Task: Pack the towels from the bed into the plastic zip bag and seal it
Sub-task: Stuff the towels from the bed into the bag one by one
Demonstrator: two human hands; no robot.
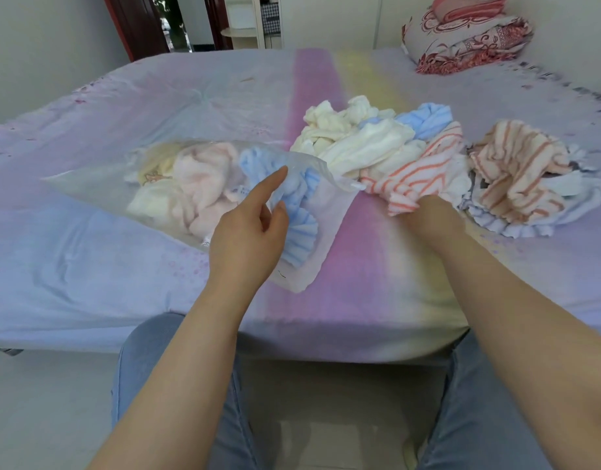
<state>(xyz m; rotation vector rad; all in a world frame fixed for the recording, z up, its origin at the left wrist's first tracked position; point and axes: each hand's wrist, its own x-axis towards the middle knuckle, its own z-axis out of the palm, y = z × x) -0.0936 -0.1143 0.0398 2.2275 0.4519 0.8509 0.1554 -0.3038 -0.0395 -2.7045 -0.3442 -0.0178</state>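
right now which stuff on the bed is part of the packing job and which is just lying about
Part of the job:
plastic zip bag, partly filled
orange-striped towel, gripped by the right hand
loose towel pile
left hand, at the bag's mouth

Just lying about:
folded patterned bedding
bed

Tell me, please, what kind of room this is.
Most likely a home bedroom: a wide bed with a pastel lilac-and-pink sheet, a red-patterned folded quilt pile at its far corner, and a dark red door frame behind.
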